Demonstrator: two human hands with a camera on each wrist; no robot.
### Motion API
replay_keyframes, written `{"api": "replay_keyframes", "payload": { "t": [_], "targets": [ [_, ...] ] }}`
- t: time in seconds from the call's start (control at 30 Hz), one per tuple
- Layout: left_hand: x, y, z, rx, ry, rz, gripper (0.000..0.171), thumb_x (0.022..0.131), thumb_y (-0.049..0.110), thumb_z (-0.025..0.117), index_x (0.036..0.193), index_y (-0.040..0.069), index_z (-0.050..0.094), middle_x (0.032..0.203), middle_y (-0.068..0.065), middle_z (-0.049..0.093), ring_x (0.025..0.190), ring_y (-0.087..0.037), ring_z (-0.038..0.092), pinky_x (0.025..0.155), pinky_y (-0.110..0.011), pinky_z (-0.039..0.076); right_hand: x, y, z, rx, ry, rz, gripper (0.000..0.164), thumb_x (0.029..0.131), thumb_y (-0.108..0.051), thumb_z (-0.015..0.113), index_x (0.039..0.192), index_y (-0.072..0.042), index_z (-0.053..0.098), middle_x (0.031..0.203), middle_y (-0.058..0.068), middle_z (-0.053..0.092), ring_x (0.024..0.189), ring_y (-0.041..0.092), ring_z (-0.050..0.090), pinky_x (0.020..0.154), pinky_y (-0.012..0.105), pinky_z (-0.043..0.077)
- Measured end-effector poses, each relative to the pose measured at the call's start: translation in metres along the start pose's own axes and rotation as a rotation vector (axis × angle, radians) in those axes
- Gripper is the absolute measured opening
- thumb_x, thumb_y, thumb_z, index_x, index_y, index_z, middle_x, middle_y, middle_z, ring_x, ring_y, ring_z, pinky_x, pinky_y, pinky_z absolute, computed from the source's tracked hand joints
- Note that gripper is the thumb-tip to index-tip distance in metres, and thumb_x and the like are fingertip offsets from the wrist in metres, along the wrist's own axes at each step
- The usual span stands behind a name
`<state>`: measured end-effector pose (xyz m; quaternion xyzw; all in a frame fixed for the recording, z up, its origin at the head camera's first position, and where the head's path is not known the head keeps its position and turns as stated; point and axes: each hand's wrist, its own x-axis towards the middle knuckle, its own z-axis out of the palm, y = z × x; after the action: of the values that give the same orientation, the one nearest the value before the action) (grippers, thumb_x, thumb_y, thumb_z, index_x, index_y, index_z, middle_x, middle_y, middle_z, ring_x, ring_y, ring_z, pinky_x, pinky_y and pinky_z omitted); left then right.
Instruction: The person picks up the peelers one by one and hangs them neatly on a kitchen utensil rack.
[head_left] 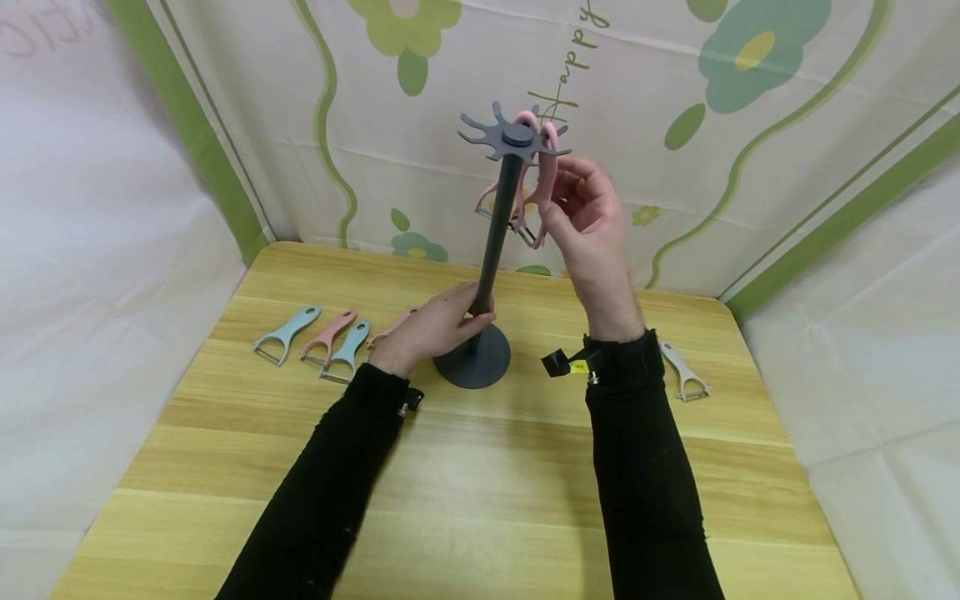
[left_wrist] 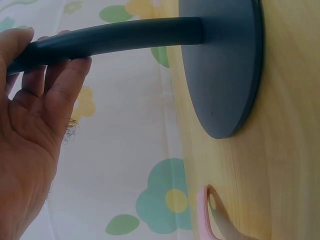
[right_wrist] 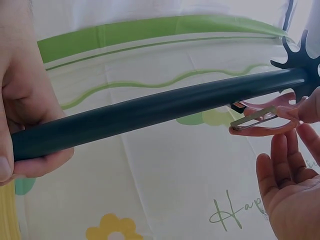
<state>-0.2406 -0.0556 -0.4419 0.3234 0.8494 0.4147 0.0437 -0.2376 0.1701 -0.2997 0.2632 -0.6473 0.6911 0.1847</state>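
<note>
A dark grey stand has a round base (head_left: pixel 480 367), a tall pole (head_left: pixel 497 242) and a top ring of curved hooks (head_left: pixel 491 136). My left hand (head_left: pixel 435 327) holds the lower pole, fingers and thumb around it in the left wrist view. Up at the hooks, my right hand (head_left: pixel 592 221) pinches a pink peeler (head_left: pixel 548 171) by its handle, whose end is at a hook. The peeler's blade (right_wrist: pixel 254 118) points down along the pole. Another pink peeler (head_left: pixel 487 200) hangs behind the pole, partly hidden by it.
Left of the stand lie two light blue peelers (head_left: pixel 288 332) and a pink peeler (head_left: pixel 330 335). One more pink peeler (head_left: pixel 390 327) is partly covered by my left hand. A white peeler (head_left: pixel 684 371) lies at the right. Behind the wooden table (head_left: pixel 450 500) hangs a flower-printed cloth (head_left: pixel 450 167).
</note>
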Motion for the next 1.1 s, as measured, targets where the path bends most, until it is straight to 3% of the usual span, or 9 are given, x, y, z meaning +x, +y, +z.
{"api": "replay_keyframes", "payload": {
  "t": [0.37,0.6,0.87,1.1],
  "targets": [
    [-0.001,0.0,0.0,-0.001,0.005,-0.011,0.006,0.122,0.02,0.069,0.126,0.016,0.067,0.126,-0.009,0.072,0.12,-0.026,0.073,0.102,-0.047,0.059,-0.008,-0.002,-0.01,-0.02,0.001,-0.006,0.045,0.108,0.004,0.07,0.15,-0.011,0.07,0.138,-0.001,0.07,0.13,0.024,0.065,0.116,0.031,0.055],
    [-0.001,0.001,-0.001,0.006,0.009,-0.014,0.006,0.122,0.02,0.069,0.126,0.016,0.067,0.125,-0.009,0.072,0.118,-0.027,0.072,0.102,-0.047,0.058,-0.016,0.002,-0.021,-0.079,0.022,-0.024,0.043,0.107,0.0,0.072,0.149,-0.011,0.071,0.135,-0.002,0.069,0.129,0.021,0.065,0.118,0.029,0.054],
    [-0.001,-0.001,0.0,0.006,0.005,-0.011,0.007,0.122,0.021,0.069,0.127,0.016,0.067,0.127,-0.009,0.073,0.121,-0.027,0.072,0.104,-0.048,0.059,-0.028,0.012,-0.036,-0.145,0.072,0.034,0.044,0.107,0.005,0.07,0.146,-0.014,0.072,0.136,-0.002,0.069,0.133,0.029,0.064,0.119,0.031,0.053],
    [-0.001,-0.001,0.0,0.004,0.005,-0.005,0.006,0.122,0.021,0.068,0.126,0.016,0.066,0.127,-0.009,0.072,0.12,-0.026,0.072,0.106,-0.047,0.059,-0.037,0.02,-0.051,-0.221,0.104,0.063,0.044,0.108,0.008,0.07,0.149,-0.008,0.07,0.135,-0.004,0.069,0.129,0.022,0.065,0.12,0.03,0.051]
  ]
}}
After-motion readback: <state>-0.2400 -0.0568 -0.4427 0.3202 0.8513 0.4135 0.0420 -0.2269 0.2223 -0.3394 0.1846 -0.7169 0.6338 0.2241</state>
